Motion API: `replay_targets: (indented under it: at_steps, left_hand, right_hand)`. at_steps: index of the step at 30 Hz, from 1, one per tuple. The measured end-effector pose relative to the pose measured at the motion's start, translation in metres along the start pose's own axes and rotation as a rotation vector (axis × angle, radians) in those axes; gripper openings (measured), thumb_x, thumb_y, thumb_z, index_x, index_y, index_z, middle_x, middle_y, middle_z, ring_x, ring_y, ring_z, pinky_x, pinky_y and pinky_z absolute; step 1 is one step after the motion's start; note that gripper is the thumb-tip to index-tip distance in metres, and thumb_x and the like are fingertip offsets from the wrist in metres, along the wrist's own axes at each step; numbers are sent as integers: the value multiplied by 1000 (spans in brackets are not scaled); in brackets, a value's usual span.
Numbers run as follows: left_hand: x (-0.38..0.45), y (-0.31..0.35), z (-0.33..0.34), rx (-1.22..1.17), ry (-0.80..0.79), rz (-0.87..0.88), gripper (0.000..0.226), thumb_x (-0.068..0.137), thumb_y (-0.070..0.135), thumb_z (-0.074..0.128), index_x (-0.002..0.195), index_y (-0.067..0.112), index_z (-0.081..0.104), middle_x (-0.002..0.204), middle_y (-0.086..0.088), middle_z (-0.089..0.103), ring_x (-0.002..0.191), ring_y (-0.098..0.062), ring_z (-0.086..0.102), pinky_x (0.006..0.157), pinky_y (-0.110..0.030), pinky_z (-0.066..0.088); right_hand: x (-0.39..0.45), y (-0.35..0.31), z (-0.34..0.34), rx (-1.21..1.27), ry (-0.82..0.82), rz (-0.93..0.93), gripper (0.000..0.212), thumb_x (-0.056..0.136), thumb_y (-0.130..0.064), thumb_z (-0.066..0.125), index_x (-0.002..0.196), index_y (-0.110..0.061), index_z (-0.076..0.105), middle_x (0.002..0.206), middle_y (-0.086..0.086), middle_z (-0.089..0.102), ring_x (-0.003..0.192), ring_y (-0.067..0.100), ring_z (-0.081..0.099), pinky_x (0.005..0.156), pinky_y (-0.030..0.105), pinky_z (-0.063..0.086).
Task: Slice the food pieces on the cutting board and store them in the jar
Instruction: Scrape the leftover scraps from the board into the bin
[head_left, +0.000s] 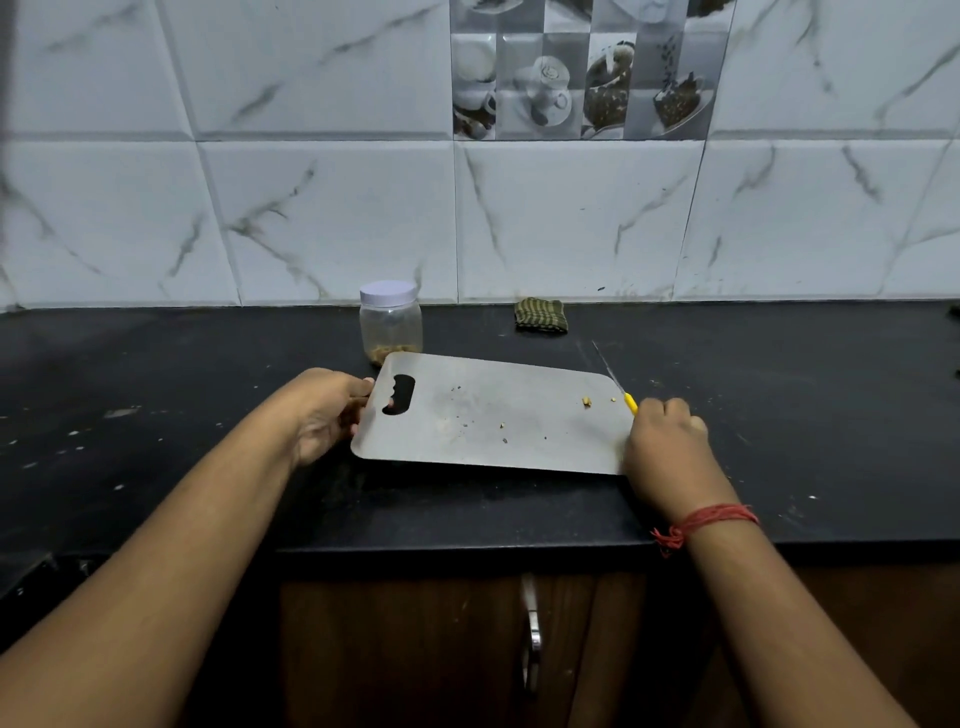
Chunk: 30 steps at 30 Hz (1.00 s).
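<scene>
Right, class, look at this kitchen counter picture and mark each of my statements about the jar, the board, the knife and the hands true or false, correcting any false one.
1. The jar has its lid on. True.
2. The left hand holds the cutting board at its handle end. True.
3. The cutting board is piled with large uncut food pieces. False: only a few small bits and crumbs lie on it.
4. The right hand holds a knife with a yellow handle. True.
5. The jar is full to the top. False: only a thin layer of food sits at its bottom.
6. The folded cloth lies on the cutting board. False: it lies on the counter by the wall.
</scene>
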<state>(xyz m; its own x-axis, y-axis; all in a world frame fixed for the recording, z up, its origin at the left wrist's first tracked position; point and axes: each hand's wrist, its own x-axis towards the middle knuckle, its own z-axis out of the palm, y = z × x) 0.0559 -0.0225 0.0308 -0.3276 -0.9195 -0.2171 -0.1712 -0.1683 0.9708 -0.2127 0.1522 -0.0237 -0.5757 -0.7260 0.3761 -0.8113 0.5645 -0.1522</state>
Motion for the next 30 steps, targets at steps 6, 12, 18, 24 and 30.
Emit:
replay_targets:
  at_steps: [6, 12, 18, 24, 30]
  left_hand:
    - [-11, -8, 25, -120, 5, -37, 19, 99, -1, 53, 81, 5, 56, 61, -5, 70, 58, -20, 68, 40, -31, 53]
    - [-27, -22, 29, -277, 23, 27, 25, 102, -2, 45, 80, 10, 48, 62, -3, 71, 51, -13, 69, 42, -33, 55]
    - [-46, -22, 71, -419, -22, 79, 16, 101, -1, 46, 89, 9, 47, 73, -1, 73, 59, -15, 72, 49, -37, 57]
    - [-81, -22, 156, -516, -147, 51, 15, 98, -1, 51, 88, 10, 52, 86, -6, 73, 64, -15, 72, 52, -37, 59]
    - [-121, -36, 245, -515, -298, -17, 10, 100, 1, 51, 97, 8, 56, 94, -7, 76, 70, -18, 75, 54, -44, 61]
  right_hand:
    - [-1, 2, -2, -46, 3, -44, 29, 81, 5, 36, 105, -7, 47, 107, 11, 48, 94, 28, 44, 81, 33, 35]
    - [-8, 3, -20, 234, 45, 17, 15, 85, 5, 41, 91, -7, 47, 95, 9, 41, 93, 34, 46, 72, 34, 34]
    - [-50, 29, -72, 168, 258, -182, 10, 93, -7, 47, 98, -7, 56, 87, 1, 36, 84, 26, 42, 69, 34, 36]
    - [-117, 77, -118, 111, 189, -185, 32, 93, -16, 47, 123, -14, 56, 91, -4, 41, 86, 13, 42, 71, 25, 32]
    - [-171, 140, -145, 26, 198, -54, 32, 91, -17, 49, 123, -15, 57, 92, -3, 43, 84, 12, 44, 68, 20, 30]
